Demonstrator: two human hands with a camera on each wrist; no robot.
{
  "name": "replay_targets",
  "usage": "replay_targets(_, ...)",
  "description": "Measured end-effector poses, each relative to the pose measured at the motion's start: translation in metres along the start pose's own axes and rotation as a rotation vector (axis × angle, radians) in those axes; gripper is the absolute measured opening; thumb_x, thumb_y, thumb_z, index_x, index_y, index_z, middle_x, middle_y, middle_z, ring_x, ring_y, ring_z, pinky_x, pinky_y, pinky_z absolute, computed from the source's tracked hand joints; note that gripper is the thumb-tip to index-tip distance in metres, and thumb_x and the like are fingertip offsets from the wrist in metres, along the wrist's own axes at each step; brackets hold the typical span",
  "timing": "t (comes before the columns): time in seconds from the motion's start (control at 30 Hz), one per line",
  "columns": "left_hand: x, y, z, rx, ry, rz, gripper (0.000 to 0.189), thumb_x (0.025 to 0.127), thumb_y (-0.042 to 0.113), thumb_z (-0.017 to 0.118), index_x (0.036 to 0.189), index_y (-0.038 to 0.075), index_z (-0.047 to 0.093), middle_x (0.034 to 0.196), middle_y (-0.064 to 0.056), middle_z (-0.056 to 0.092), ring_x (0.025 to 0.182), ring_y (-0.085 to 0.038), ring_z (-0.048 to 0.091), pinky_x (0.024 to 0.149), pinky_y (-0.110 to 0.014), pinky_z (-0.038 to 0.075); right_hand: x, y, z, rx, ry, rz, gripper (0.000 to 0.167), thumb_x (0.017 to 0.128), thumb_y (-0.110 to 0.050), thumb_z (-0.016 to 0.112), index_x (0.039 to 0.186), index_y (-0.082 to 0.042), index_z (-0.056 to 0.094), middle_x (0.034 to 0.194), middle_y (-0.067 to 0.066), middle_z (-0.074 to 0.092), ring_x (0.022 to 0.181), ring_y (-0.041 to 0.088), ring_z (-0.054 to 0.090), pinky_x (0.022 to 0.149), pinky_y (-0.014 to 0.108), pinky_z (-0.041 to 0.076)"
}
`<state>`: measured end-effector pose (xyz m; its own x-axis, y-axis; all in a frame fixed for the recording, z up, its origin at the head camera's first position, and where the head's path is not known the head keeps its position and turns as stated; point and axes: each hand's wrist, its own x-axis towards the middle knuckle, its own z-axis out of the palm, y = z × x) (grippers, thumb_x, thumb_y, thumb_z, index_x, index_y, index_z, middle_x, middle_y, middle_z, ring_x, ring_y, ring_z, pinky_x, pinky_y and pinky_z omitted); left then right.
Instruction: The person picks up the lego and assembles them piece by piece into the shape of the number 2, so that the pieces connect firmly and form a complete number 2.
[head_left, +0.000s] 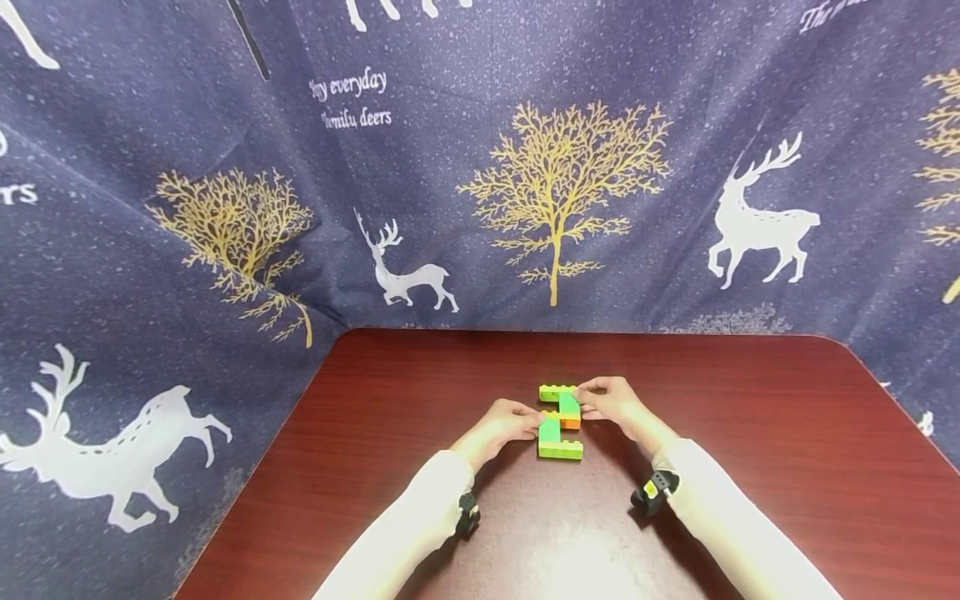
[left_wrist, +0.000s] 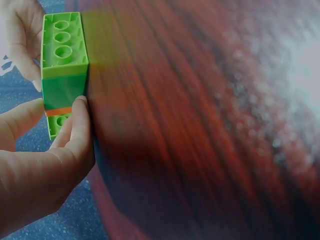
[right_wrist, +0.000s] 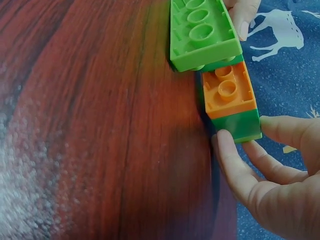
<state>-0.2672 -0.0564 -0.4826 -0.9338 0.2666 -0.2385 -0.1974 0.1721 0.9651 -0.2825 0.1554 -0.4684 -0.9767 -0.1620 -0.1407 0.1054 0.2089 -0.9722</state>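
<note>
Both hands hold one joined structure of toy building bricks, lying on its side on the table. Nearest the body is a lime brick (head_left: 560, 451), its hollow underside with round tubes facing the left wrist camera. Behind it come a green brick (head_left: 550, 431), an orange brick (head_left: 571, 423), a second green brick (head_left: 567, 403) and a far lime brick (head_left: 553, 392). My left hand (head_left: 513, 419) pinches the structure from the left, thumb and fingers around the nearer green brick and orange layer. On the right side, my right hand (head_left: 611, 402) grips the farther green brick between thumb and fingertips.
The dark red wood-grain table (head_left: 420, 375) has a bright glare at its near edge. A blue cloth (head_left: 420, 167) with printed deer and trees hangs behind and to the sides. Small black cameras (head_left: 468, 514) sit at both wrists.
</note>
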Motion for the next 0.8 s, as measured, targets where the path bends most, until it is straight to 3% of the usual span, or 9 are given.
replay_targets(0.5, -0.0013, 0.0034, 0.0019, 0.018, 0.009, -0.005, 0.020, 0.088, 0.000, 0.065, 0.101, -0.015, 0.064, 0.092, -0.017, 0.070, 0.080, -0.021, 0.067, 0.080, -0.036, 0.056, -0.0021, -0.0022, 0.0011, -0.023, 0.005, 0.006, 0.029, 0.091, 0.000, 0.058, 0.111, 0.020, 0.056, 0.092, 0.021, 0.067, 0.075, 0.020, 0.067, 0.075, 0.039, 0.057)
replay_targets(0.8, -0.0014, 0.0064, 0.0014, 0.048, 0.009, -0.004, 0.021, 0.088, 0.001, 0.067, 0.100, -0.015, 0.064, 0.091, -0.018, 0.070, 0.083, -0.028, 0.068, 0.080, -0.037, 0.056, -0.0003, 0.0002, 0.0007, -0.029, 0.011, 0.016, 0.028, 0.092, 0.000, 0.058, 0.112, 0.020, 0.056, 0.093, 0.020, 0.067, 0.075, 0.019, 0.066, 0.074, 0.038, 0.057)
